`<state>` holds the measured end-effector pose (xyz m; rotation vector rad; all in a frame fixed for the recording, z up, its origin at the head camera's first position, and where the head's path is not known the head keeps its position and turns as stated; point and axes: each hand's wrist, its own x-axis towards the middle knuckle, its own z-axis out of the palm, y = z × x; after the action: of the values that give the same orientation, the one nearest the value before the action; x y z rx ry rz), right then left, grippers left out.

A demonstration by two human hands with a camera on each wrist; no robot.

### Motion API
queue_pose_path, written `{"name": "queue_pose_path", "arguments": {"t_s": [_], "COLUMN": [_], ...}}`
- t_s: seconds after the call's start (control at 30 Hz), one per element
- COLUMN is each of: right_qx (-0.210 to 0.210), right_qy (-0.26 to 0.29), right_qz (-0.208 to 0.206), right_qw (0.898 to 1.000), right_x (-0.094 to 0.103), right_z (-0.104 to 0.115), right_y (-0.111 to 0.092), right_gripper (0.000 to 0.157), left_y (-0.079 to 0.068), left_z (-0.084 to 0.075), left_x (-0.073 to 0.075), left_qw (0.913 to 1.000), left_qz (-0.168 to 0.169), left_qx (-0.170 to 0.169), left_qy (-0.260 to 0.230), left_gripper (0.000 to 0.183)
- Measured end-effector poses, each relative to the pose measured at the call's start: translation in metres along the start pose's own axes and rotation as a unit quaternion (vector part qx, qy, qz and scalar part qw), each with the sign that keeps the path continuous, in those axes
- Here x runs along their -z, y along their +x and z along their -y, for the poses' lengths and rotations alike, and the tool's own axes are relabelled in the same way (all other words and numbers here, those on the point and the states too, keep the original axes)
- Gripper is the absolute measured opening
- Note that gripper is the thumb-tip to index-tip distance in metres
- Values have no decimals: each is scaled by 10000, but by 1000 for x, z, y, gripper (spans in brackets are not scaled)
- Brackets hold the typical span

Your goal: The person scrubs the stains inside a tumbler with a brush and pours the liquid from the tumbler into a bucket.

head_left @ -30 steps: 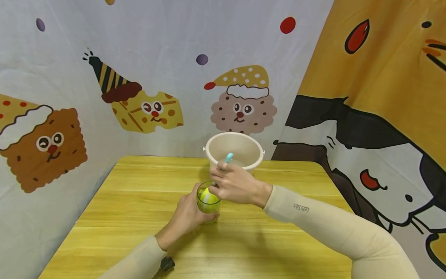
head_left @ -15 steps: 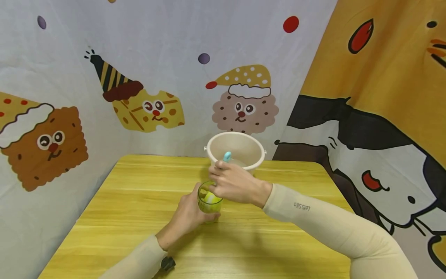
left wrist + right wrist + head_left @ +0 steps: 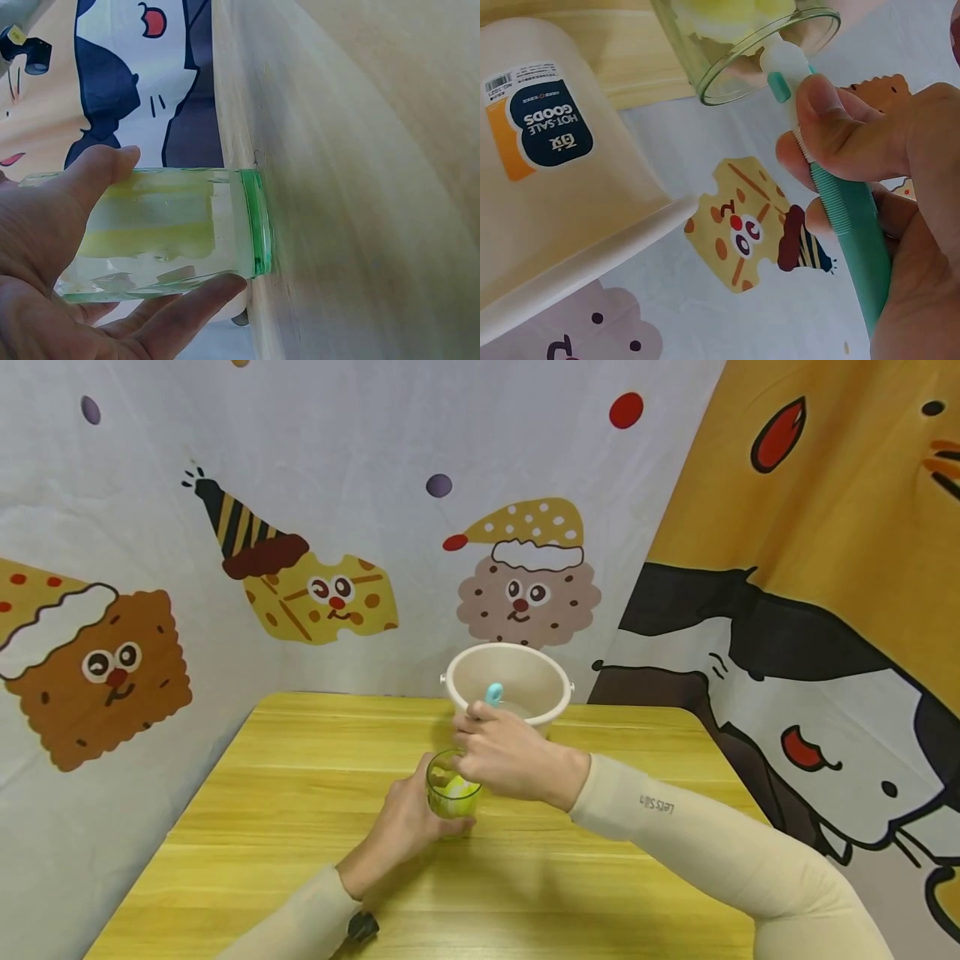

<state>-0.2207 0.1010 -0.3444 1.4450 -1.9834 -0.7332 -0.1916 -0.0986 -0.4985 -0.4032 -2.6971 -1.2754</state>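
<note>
Here, handheld brush [image 3: 860, 255], head [image 3: 459, 788] inside glass [image 3: 257, 221]

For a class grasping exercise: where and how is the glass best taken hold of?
Probably by the outer wall of the glass, from the left, where the left hand holds it: it is upright with rounded sides, and the brush in the right hand enters its open top.
</note>
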Motion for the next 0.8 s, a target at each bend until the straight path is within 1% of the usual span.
{"name": "queue_pose_path", "arguments": {"t_s": [0.2,0.33,0.63,0.8], "right_qx": [-142,-285,-571,-772], "right_qy": [335,571,634,772], "right_qz": [-81,-197,-351,-447], "right_qw": [9993,9978,9957,9930], "right_x": [2,-1,-5,-8], "right_z": [0,1,4,7], "right_y": [-3,-6,-13,-17], "right_gripper": [23,23,26,26], "left_y": [0,-1,-1,-1], "left_z": [0,2,3,3], "left_x": [0,1,1,1], "left_qw": [10000,9999,9998,9998], "left_qz": [40,105,155,158], "left_qx": [23,-15,10,-84], "left_qy": [-42,-77,-138,-114], "left_gripper": [92,91,92,89]}}
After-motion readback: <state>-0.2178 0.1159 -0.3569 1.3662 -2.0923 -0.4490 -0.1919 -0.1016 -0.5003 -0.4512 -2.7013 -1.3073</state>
